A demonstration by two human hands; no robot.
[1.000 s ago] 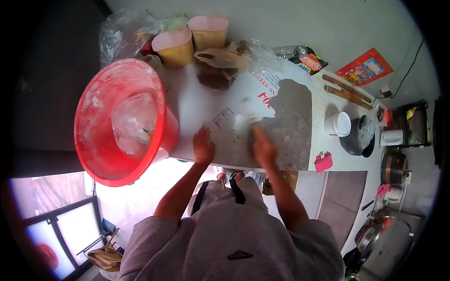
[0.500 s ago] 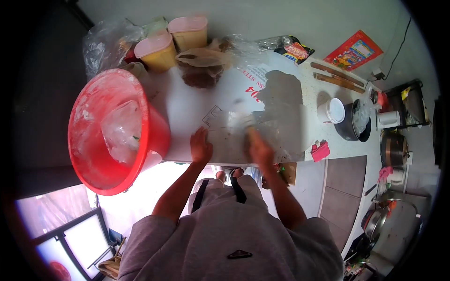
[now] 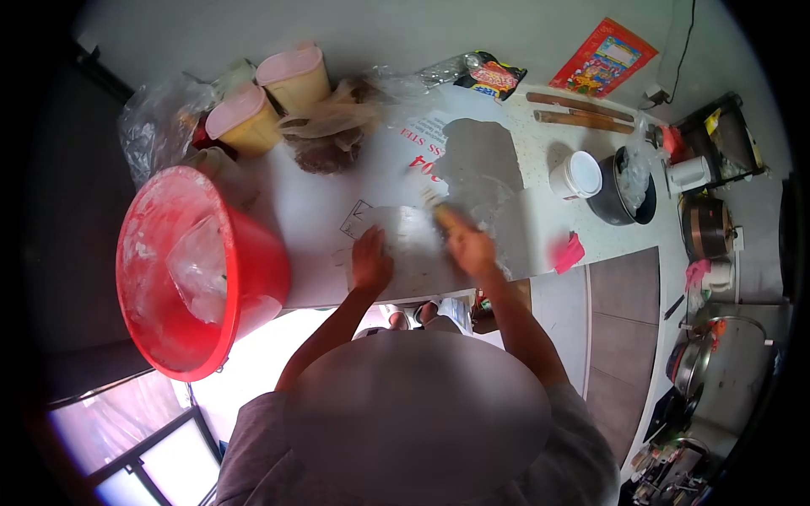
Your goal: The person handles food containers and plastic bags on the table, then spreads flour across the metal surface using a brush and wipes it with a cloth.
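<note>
My right hand (image 3: 470, 247) is closed around the handle of a small brush-like tool (image 3: 435, 202), whose blurred head is at the work surface. My left hand (image 3: 372, 260) rests on the metal-look sheet (image 3: 299, 211) near its front edge, its fingers mostly stretched out. Between the hands the sheet looks shiny, with small specks. Red printed lettering (image 3: 422, 156) and a grey patch (image 3: 483, 156) lie beyond my right hand.
A large red tub (image 3: 261, 261) with a plastic bag inside stands at the left. Behind are two lidded containers (image 3: 294, 84) and a brown bag (image 3: 329, 139). Rightward are a white tub (image 3: 578, 175), a dark pot (image 3: 614, 202), wooden sticks (image 3: 582, 121) and a pink cloth (image 3: 570, 253).
The view has turned, so the tub and counter items have shifted. My right hand has moved with the tool across the sheet; my left hand stays on the sheet near the front edge.
</note>
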